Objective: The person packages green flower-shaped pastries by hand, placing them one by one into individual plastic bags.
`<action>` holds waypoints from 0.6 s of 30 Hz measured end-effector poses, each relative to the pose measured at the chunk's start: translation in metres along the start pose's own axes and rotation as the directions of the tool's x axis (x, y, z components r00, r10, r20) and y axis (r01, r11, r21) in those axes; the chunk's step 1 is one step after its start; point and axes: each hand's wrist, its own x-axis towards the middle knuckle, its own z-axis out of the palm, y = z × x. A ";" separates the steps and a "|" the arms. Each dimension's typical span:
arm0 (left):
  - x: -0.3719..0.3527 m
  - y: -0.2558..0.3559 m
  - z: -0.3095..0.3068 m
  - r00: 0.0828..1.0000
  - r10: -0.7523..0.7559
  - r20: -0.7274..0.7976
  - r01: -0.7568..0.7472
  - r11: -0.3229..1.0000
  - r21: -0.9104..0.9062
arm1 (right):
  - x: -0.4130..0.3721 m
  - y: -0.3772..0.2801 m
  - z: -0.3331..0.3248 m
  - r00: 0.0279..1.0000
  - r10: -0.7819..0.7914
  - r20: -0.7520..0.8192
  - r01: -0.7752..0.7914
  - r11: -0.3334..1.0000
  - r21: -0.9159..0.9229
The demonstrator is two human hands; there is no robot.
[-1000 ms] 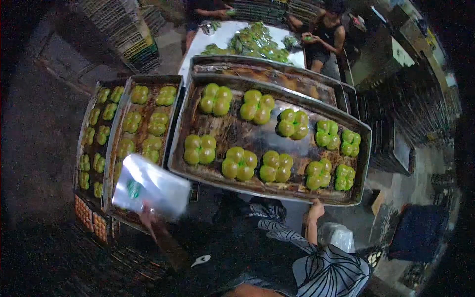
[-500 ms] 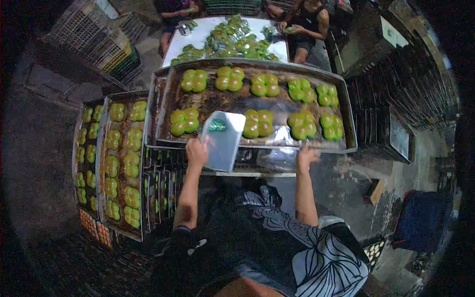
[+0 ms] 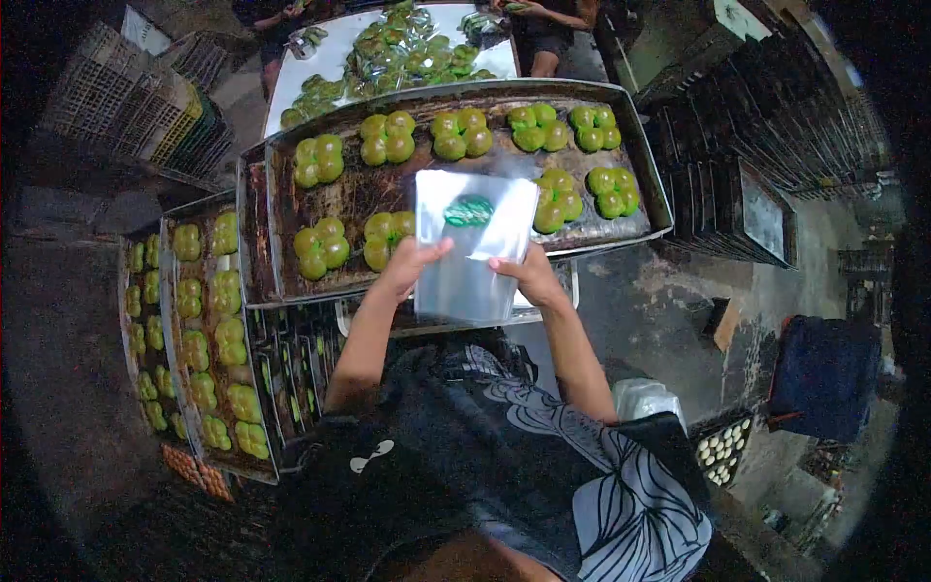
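A stack of clear plastic bags (image 3: 473,276) with a green printed label is held up in front of me, over the near edge of a metal baking tray (image 3: 339,206). My left hand (image 3: 412,267) grips its left edge, thumb on top. On the right edge my right hand (image 3: 531,277) is closed the same way. Green, lobed buns (image 3: 462,133) with browned tops lie in two rows on the tray. The bags hide part of the near row.
Upright on my left lean more trays (image 3: 208,339) of green buns. Beyond the tray, a white table (image 3: 335,53) carries a pile of bagged buns (image 3: 412,53), with people at it. Dark stacked trays (image 3: 713,209) stand at right. A cardboard piece (image 3: 725,325) lies on the floor.
My right hand has left the tray's near edge and taken hold of the bags. The bags have turned and shifted right. The view has swung, so the tray sits further left and higher.
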 end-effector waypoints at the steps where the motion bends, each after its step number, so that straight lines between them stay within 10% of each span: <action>1: 0.005 0.002 -0.001 0.998 -0.014 0.065 0.005 0.990 0.140 | 0.000 0.005 -0.006 0.996 0.008 -0.085 -0.007 1.000 0.010; 3: 0.022 -0.004 -0.003 0.996 0.083 0.033 -0.088 0.979 0.183 | 0.004 0.006 -0.031 0.979 0.019 -0.201 -0.071 0.965 -0.253; 4: 0.049 -0.020 -0.012 0.974 0.019 -0.228 0.022 0.984 0.176 | 0.005 -0.005 -0.040 0.956 0.035 -0.293 -0.144 0.922 -0.359; 6: 0.098 -0.070 -0.012 0.880 0.222 -0.420 0.193 0.641 0.743 | 0.022 -0.023 -0.068 0.948 -0.018 -0.319 -0.133 0.887 -0.443; 8: 0.114 -0.068 -0.002 0.860 0.167 -0.483 0.271 0.653 0.708 | 0.040 -0.056 -0.062 0.958 -0.092 -0.270 0.030 0.974 -0.223; 10: 0.142 -0.073 -0.027 0.975 0.018 -0.222 0.135 0.743 0.656 | 0.058 -0.079 -0.045 0.957 -0.199 -0.211 0.150 0.963 -0.224; 12: 0.125 -0.034 -0.021 0.885 0.150 -0.440 -0.093 0.985 0.148 | 0.084 -0.064 -0.044 0.965 -0.198 -0.171 0.157 0.961 -0.228; 14: 0.126 -0.002 -0.072 0.898 0.172 -0.404 0.081 0.839 0.537 | 0.110 -0.036 -0.041 0.989 -0.105 -0.101 0.041 0.865 -0.500; 16: 0.080 0.044 -0.039 0.621 0.226 -0.750 0.098 0.928 0.360 | 0.127 0.018 -0.049 0.989 -0.089 -0.118 -0.035 0.634 -0.772; 17: 0.075 0.027 -0.032 0.624 0.222 -0.749 0.102 0.928 0.359 | 0.127 0.031 -0.051 0.989 -0.085 -0.123 -0.041 0.635 -0.772; 18: 0.074 0.002 -0.028 0.647 0.547 -0.532 0.082 0.644 0.761 | 0.125 0.040 -0.052 0.974 -0.129 -0.186 -0.061 0.640 -0.766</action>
